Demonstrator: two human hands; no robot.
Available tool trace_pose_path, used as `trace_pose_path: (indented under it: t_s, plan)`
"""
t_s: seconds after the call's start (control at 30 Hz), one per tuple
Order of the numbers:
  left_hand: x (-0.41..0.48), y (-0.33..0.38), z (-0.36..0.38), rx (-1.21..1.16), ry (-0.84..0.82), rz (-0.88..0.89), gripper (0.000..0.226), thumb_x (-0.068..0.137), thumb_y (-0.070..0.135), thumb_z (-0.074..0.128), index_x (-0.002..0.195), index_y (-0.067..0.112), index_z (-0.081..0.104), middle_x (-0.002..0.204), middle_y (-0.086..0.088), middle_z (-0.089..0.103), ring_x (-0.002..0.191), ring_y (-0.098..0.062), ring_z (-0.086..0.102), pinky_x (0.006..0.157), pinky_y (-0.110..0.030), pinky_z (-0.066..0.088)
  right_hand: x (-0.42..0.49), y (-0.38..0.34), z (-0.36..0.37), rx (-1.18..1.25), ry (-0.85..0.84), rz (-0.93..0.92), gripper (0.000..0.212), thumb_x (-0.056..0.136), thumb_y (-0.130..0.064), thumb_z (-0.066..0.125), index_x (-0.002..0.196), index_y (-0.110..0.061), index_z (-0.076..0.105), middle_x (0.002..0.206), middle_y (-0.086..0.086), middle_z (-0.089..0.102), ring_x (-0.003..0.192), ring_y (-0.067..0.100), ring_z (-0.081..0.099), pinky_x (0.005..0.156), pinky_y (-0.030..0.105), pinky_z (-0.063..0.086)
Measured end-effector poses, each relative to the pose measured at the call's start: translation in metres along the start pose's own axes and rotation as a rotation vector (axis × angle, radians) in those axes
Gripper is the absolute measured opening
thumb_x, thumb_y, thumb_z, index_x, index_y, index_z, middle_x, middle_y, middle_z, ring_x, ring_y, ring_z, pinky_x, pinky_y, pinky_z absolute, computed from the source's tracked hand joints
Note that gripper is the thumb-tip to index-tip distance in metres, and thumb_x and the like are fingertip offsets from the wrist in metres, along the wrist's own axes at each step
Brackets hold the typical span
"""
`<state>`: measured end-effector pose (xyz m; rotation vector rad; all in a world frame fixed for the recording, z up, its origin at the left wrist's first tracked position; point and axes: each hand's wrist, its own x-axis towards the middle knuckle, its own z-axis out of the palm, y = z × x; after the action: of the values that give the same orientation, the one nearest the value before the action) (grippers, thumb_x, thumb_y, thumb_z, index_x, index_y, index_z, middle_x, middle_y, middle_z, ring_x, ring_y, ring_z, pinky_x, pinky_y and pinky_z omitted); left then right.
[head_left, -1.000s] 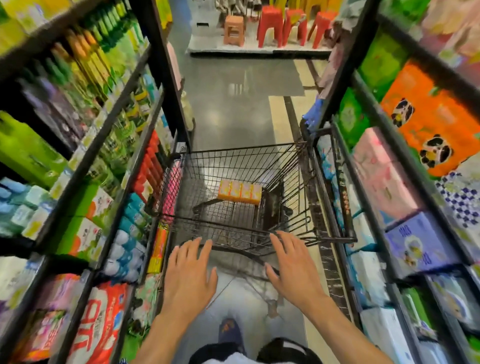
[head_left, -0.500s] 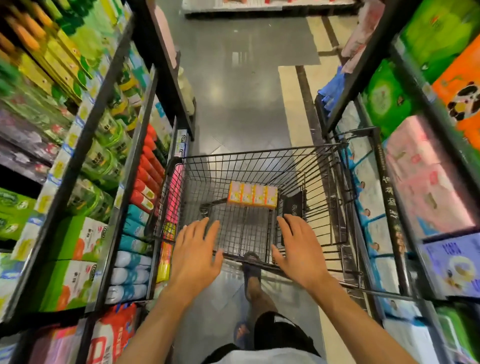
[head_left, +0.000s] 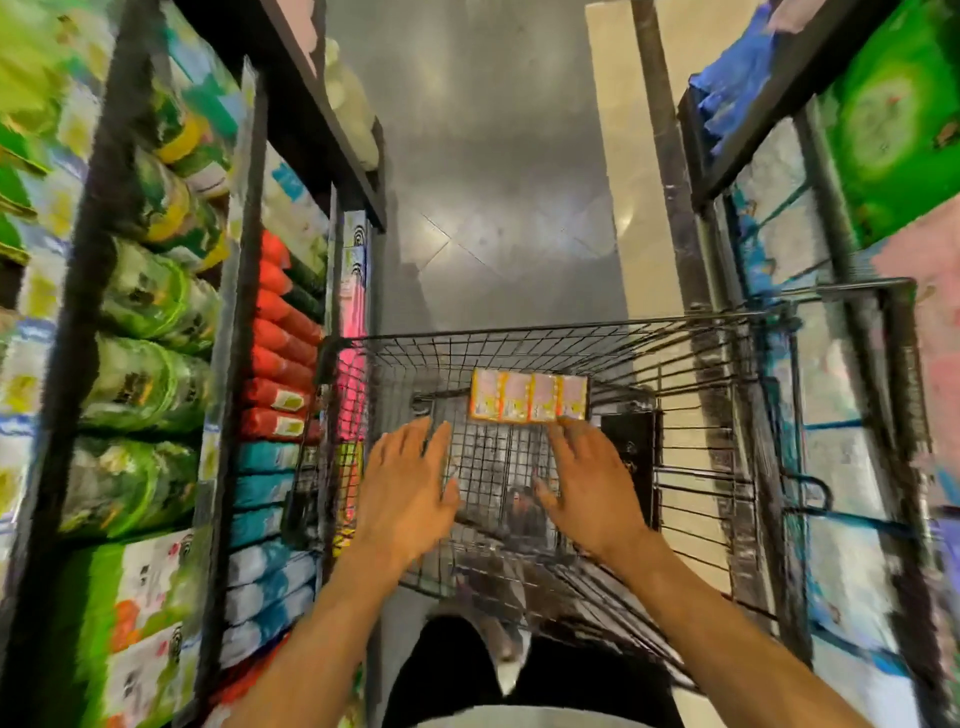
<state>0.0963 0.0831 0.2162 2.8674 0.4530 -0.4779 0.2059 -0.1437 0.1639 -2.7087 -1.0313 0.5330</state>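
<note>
Both hands have moved forward over the shopping cart (head_left: 519, 332). A second ago they lay flat at its near end, with the pack of cartons (head_left: 530, 395) well ahead of the fingertips. Now the left hand (head_left: 410, 488) and the right hand (head_left: 587, 483) reach out above the wire basket, fingers spread. The right fingertips have come up to the pack's near edge; whether they touch it cannot be told. The view has tipped downward: the red stools far ahead of the hands are gone from sight, and black shorts (head_left: 447, 670) now show between the forearms.
</note>
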Motion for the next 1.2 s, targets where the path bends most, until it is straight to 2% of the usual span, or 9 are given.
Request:
trace_pose_path:
  t_s: [0.2,0.37,0.53,0.63,0.83,0.97,1.07,1.13,1.2]
  plan:
    - [0.068,-0.023,0.037,0.001,-0.096,0.06,0.072,0.092,0.046,0.063,0.154,0.016,0.04,0.157,-0.008,0.043,0.142,-0.032,0.041,0.119,-0.047,0.037,0.046,0.017,0.046,0.025,-0.045,0.046,0.085,0.088,-0.04,0.077,0.154,-0.003,0.04,0.151,0.024,0.051,0.138,0.044,0.051,0.114,0.056,0.044]
    - [0.115,-0.039,0.078,-0.03,-0.128,0.13,0.07,0.089,0.038,0.07,0.148,0.01,0.047,0.151,-0.015,0.049,0.135,-0.036,0.047,0.113,-0.05,0.04,0.087,0.032,0.075,0.12,-0.094,0.079,0.078,0.094,-0.045,0.067,0.157,-0.012,0.034,0.157,0.015,0.04,0.145,0.034,0.037,0.121,0.048,0.034]
    - [0.17,-0.055,0.146,-0.038,-0.217,0.159,0.075,0.092,0.046,0.058,0.155,0.012,0.036,0.153,-0.015,0.045,0.136,-0.037,0.044,0.113,-0.051,0.04,0.137,0.058,0.13,0.152,-0.143,0.108,0.081,0.092,-0.042,0.072,0.157,-0.01,0.036,0.158,0.018,0.04,0.146,0.036,0.035,0.122,0.047,0.03]
    - [0.203,-0.064,0.191,-0.044,-0.249,0.167,0.081,0.09,0.055,0.045,0.159,0.015,0.028,0.161,-0.016,0.036,0.144,-0.039,0.038,0.116,-0.055,0.035,0.166,0.075,0.169,0.156,-0.185,0.084,0.088,0.089,-0.038,0.078,0.159,-0.006,0.034,0.159,0.02,0.039,0.147,0.039,0.035,0.123,0.049,0.03]
    - [0.246,-0.072,0.253,-0.081,-0.187,0.181,0.099,0.082,0.053,0.072,0.161,0.013,0.026,0.167,-0.016,0.021,0.153,-0.041,0.017,0.123,-0.058,0.021,0.207,0.09,0.23,0.134,-0.245,0.0,0.101,0.087,-0.041,0.08,0.163,-0.004,0.023,0.168,0.022,0.027,0.155,0.041,0.024,0.126,0.055,0.024]
    - [0.254,-0.075,0.276,-0.007,-0.195,0.188,0.112,0.075,0.059,0.077,0.162,0.013,0.022,0.166,-0.019,0.015,0.152,-0.046,0.013,0.123,-0.061,0.018,0.217,0.091,0.249,0.106,-0.221,0.001,0.109,0.081,-0.043,0.085,0.163,-0.006,0.024,0.168,0.02,0.024,0.156,0.04,0.02,0.128,0.055,0.019]
    - [0.251,-0.079,0.291,0.011,-0.146,0.203,0.114,0.079,0.066,0.069,0.163,0.013,0.015,0.17,-0.014,0.0,0.155,-0.042,0.005,0.123,-0.06,0.009,0.217,0.093,0.257,0.082,-0.219,0.009,0.114,0.081,-0.045,0.083,0.166,-0.01,0.015,0.172,0.016,0.013,0.159,0.036,0.007,0.13,0.051,0.004]
    - [0.247,-0.079,0.298,-0.044,-0.102,0.224,0.108,0.087,0.075,0.052,0.164,0.01,0.012,0.171,-0.015,-0.006,0.157,-0.039,0.001,0.125,-0.057,0.004,0.216,0.093,0.261,0.07,-0.2,-0.003,0.117,0.079,-0.044,0.085,0.166,-0.012,0.013,0.173,0.015,0.011,0.16,0.035,0.005,0.13,0.053,0.003]
    - [0.245,-0.077,0.303,-0.127,-0.064,0.233,0.105,0.09,0.073,0.05,0.163,0.007,0.012,0.17,-0.017,-0.007,0.158,-0.036,-0.001,0.126,-0.051,0.001,0.216,0.093,0.263,0.062,-0.183,-0.014,0.118,0.077,-0.042,0.088,0.165,-0.012,0.016,0.171,0.016,0.015,0.159,0.036,0.008,0.13,0.053,0.004]
